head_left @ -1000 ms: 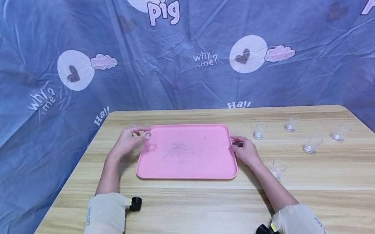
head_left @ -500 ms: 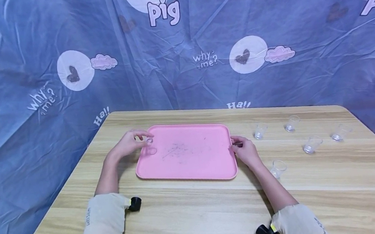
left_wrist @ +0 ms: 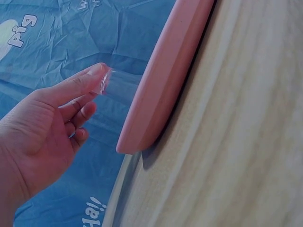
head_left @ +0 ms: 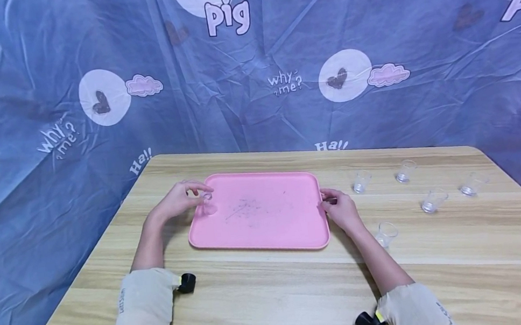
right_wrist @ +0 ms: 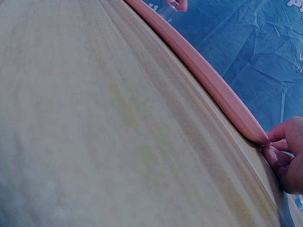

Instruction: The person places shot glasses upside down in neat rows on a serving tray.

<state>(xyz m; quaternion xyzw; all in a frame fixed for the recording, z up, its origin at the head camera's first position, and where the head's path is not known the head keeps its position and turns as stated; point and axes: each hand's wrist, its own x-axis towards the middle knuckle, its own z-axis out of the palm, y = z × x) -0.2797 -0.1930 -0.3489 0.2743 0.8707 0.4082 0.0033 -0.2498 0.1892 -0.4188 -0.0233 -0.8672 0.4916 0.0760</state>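
A pink rectangular tray [head_left: 269, 232] lies on the wooden table, its surface marked with dark scratches. At the tray's far left corner area, my left hand [head_left: 181, 198] pinches a small clear shot glass [left_wrist: 118, 84] between thumb and fingers. The glass is upside down: the fingertips hold its narrow base, and the wide rim points down at the tray. In the left wrist view the tray's raised side hides the glass's lower end. My right hand [head_left: 341, 209] holds the tray's right edge, with thumb and forefinger at the rim in the right wrist view.
Several more clear shot glasses stand upright on the table [head_left: 267, 297] to the right. One glass [head_left: 386, 234] is close beside my right forearm; another glass [head_left: 361, 181] stands just past my right hand. A blue printed cloth [head_left: 253, 103] hangs behind the table.
My left hand has brought the shot glass slightly nearer to me, then stayed almost still over the last half second. The right hand and the tray have kept their places.
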